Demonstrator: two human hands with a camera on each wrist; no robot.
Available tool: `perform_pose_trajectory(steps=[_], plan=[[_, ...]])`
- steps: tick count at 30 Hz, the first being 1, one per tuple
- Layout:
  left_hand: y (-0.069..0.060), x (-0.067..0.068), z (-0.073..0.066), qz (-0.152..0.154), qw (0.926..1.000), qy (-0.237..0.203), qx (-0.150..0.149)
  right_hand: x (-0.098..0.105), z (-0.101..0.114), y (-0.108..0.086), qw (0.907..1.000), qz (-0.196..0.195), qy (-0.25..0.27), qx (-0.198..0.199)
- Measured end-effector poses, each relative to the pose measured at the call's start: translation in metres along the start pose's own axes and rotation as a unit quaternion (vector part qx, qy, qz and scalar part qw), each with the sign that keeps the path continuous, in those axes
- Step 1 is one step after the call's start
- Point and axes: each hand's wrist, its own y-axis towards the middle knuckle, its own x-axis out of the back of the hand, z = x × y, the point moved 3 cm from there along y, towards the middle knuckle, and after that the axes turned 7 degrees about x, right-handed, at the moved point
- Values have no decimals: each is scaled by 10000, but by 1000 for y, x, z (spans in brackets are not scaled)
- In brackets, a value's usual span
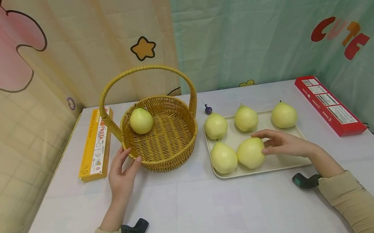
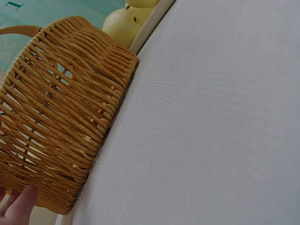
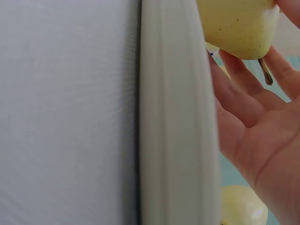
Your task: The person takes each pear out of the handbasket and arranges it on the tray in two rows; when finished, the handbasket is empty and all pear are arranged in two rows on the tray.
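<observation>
My right hand [image 1: 286, 144] has its thumb and fingers around a yellow-green pear [image 1: 250, 153] at the front of a cream tray [image 1: 280, 162]. In the right wrist view that pear [image 3: 239, 28] lies tipped, its stem towards the palm. Several other pears, one of them the front-left pear [image 1: 223, 157], sit on the tray. My left hand [image 1: 122, 172] touches the near left side of a woven basket [image 1: 169, 163], fingertips at its rim. The left wrist view shows the thumb [image 2: 24, 204] against the basket's wall. One pear [image 1: 141, 121] lies inside the basket.
A yellow pasta box [image 1: 93, 148] lies left of the basket, and a red box [image 1: 332, 108] lies at the far right. Behind the tray is a small purple object [image 1: 208, 109]. The basket's tall handle [image 1: 142, 68] arches above it. Curtains [image 1: 248, 19] hang behind the table.
</observation>
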Motion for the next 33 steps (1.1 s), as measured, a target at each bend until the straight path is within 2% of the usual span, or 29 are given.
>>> perform_pose_trajectory(steps=[7, 14, 23, 30, 33], plan=[[-1, 0, -3, 20, 10000, 22, 59, -1, 2, 1, 10000, 12, 36, -76], [-9, -3, -21, 23, 9999, -26, 115, -5, 2, 4, 9999, -103, 83, 19], [1, 1, 2, -8, 10000, 9, 57, -7, 1, 7, 9993, -230, -17, 283], [-10, -5, -24, 10, 9999, -22, 124, 1, -1, 2, 9993, -150, -11, 354], [-9, -4, -20, 6, 9999, -68, 111, 5, 0, -1, 9991, -140, 40, 388]])
